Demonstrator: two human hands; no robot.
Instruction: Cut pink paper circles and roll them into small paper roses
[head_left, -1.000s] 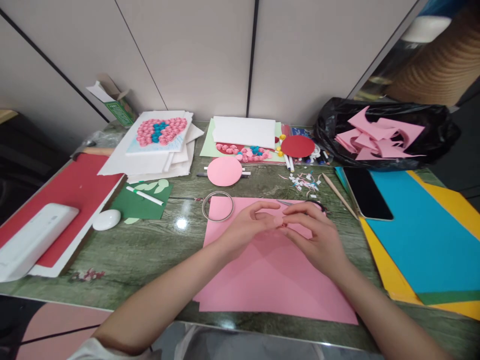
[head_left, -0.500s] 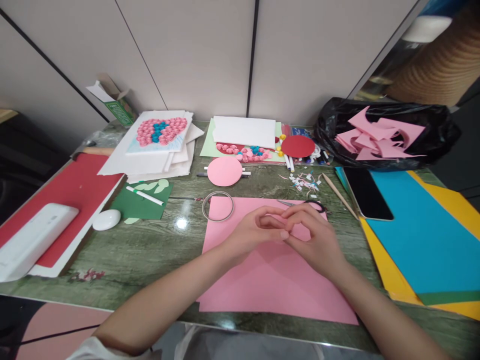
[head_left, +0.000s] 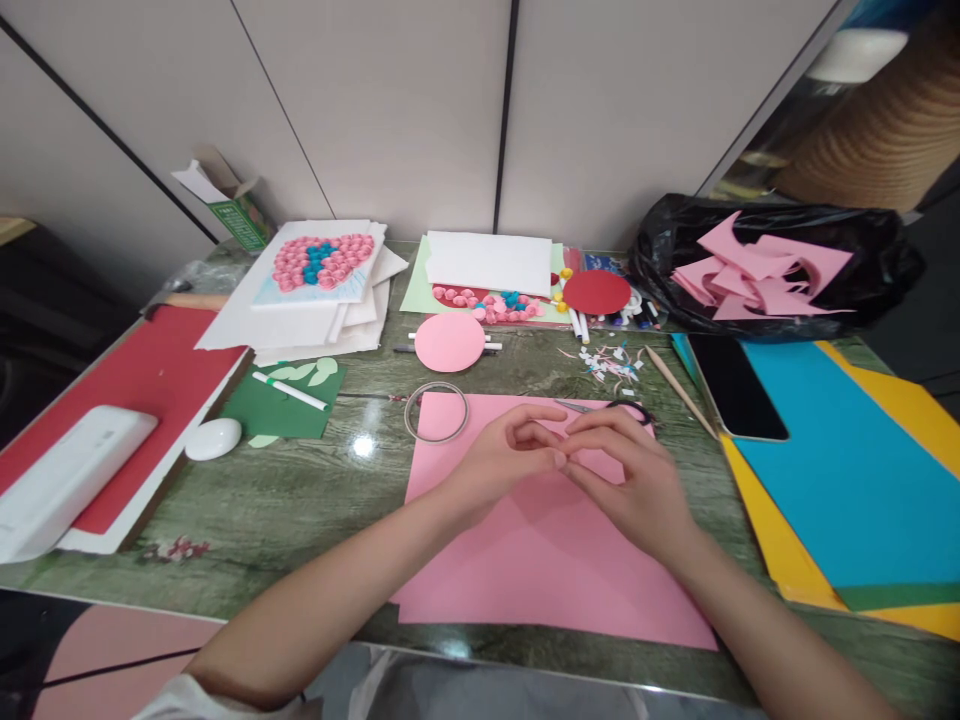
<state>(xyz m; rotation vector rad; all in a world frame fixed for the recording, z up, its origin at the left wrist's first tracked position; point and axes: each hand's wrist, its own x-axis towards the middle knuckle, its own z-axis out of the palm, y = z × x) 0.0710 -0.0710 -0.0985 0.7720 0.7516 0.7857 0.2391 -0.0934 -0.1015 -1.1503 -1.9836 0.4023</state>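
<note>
Fingertip to fingertip, my left hand (head_left: pixel 508 452) and my right hand (head_left: pixel 634 478) meet above a large pink sheet of paper (head_left: pixel 517 560). Both hands are closed in a pinch, thumbs and forefingers curled toward each other. Whatever lies between the fingertips, if anything, is too small or hidden to make out. Scissors (head_left: pixel 631 408) lie on the sheet's far right edge, partly covered by my right hand. A metal ring (head_left: pixel 436 412) rests over the sheet's far left corner. Beyond it a pink paper circle (head_left: pixel 450 342) lies on pens.
Paper scraps (head_left: pixel 609 365), a wooden stick (head_left: pixel 679 392), a phone (head_left: pixel 735 388) and blue paper (head_left: pixel 862 460) are to the right. A black bag (head_left: pixel 652 260) holds pink offcuts. Left are green paper (head_left: pixel 247 400), a white mouse (head_left: pixel 214 440) and a rosette picture (head_left: pixel 322 264).
My fingertips have shifted slightly left, and the fingers of my right hand have straightened a little. The things on the table have stayed in place.
</note>
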